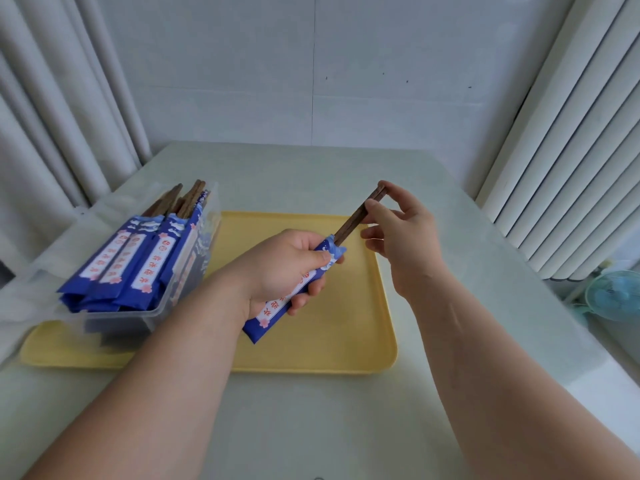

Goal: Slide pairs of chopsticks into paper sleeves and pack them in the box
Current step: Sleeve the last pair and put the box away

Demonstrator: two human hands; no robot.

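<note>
Left grip (280, 268) clamped round one sleeve (272, 315), right grip (403, 233) pinching two chopsticks (360, 216) — partly inside

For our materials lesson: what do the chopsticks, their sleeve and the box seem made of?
Chopsticks: probably wood, dark brown, matt. Sleeve: seemingly paper, printed blue, sharply folded end. Box: likely clear plastic; the packed sleeves show through its wall.

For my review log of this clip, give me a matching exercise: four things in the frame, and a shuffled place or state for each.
1. left hand
2. right hand
3. clear box
4. yellow tray

a. lies flat on the table
b. pinches the top of the chopsticks
c. grips the blue sleeve
d. holds sleeved pairs

Pairs: 1-c, 2-b, 3-d, 4-a
</note>
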